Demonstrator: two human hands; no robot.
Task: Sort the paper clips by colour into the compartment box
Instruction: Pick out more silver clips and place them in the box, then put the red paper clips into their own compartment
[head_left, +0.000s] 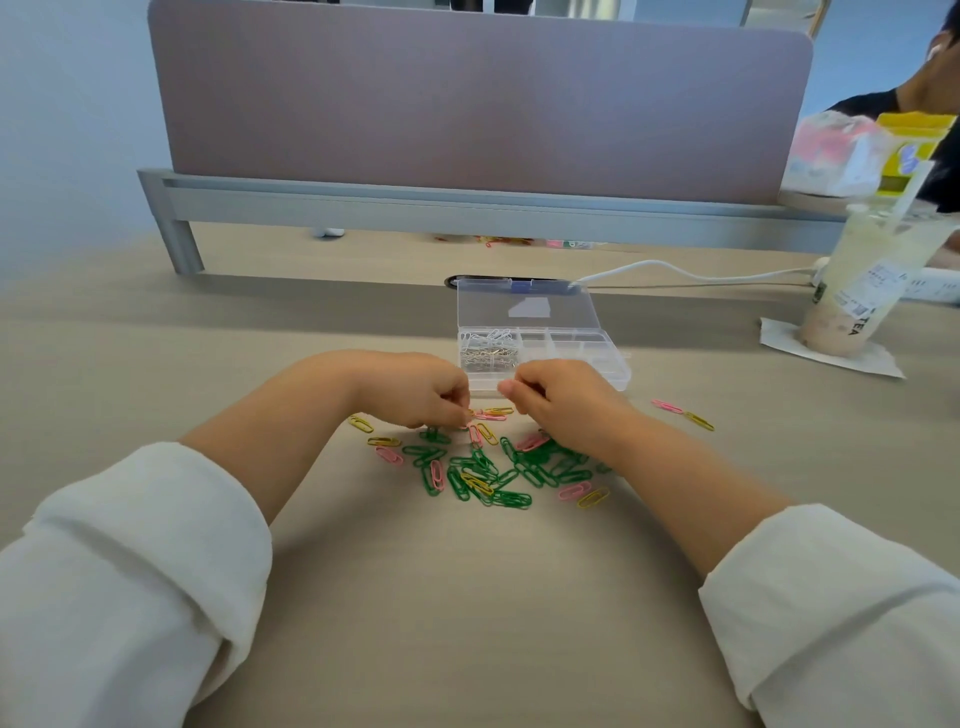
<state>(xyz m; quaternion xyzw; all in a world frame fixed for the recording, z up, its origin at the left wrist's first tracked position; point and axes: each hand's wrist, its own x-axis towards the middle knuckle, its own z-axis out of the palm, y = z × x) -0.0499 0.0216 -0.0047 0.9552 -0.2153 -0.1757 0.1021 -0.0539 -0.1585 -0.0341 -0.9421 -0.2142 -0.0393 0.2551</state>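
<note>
The clear plastic compartment box (621, 382) sits open just behind our hands. Our left hand (415, 389) & right hand (558, 402) curl fingers over the pile of green, pink & yellow wire paper clips (498, 470); we can't tell if they pinch any. The clips look light, thin & slidey, so we'd pinch one by its round end.

Office: shared desk (156, 338), fabric divider panel (478, 104), cable port (451, 281), power strip (935, 288).

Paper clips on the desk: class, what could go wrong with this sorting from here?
The green clips overlap in a tangled pile, so lifting one may drag pink or yellow ones along. Two stray clips lie apart on the right and may be missed. The right hand works close in front of the box; a nudge might shift it.
</note>
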